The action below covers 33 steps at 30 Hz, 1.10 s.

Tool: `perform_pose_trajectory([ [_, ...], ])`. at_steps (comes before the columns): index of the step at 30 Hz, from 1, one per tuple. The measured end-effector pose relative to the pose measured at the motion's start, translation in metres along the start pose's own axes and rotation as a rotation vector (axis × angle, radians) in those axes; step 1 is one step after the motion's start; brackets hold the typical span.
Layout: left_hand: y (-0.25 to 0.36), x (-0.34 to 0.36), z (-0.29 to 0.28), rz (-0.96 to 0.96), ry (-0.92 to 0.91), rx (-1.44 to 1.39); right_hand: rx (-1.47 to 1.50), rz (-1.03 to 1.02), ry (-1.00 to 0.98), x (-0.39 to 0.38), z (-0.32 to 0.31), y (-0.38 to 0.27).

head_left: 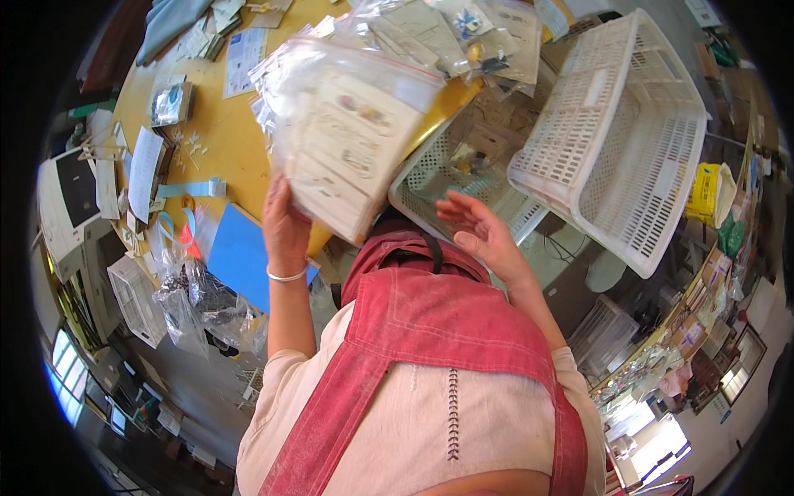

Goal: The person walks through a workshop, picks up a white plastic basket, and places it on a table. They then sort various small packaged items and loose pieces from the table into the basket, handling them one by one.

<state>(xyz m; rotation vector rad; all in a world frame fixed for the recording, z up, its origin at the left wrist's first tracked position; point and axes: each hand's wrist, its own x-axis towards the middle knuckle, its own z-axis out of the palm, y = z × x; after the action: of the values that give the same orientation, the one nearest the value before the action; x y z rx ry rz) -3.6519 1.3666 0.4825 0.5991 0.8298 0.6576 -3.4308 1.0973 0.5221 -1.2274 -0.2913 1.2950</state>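
Yellow round table (219, 132), far left, crowded with papers and small packets; blue sheet (236, 252) at its near edge. I see the left hand (284, 227) gripping a clear zip bag (347, 136) of printed cards, raised over the table's right rim. Right hand (480, 227) open, holding nothing, beside a white lattice basket (447, 178). A second white basket (620, 140) tilts at far right.

Light: bright daylight from windows at the lower rim.
Glare: sheen on clear plastic bags (347, 124).
Edges: fisheye bending, black corners.
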Motion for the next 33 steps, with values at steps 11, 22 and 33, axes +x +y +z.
perform_pose_trajectory([
  [11, -0.041, 0.034, 0.044, 0.094, -0.008, 0.623, 0.315, -0.196, 0.612, -0.025, -0.034, -0.012],
  [22, -0.075, 0.212, -0.006, 0.139, 0.496, 0.768, 0.267, -0.153, 0.663, -0.019, -0.033, -0.010],
  [33, 0.012, 0.094, 0.063, 0.018, -0.093, 0.562, 0.249, -0.184, 0.494, -0.009, -0.026, -0.024],
])
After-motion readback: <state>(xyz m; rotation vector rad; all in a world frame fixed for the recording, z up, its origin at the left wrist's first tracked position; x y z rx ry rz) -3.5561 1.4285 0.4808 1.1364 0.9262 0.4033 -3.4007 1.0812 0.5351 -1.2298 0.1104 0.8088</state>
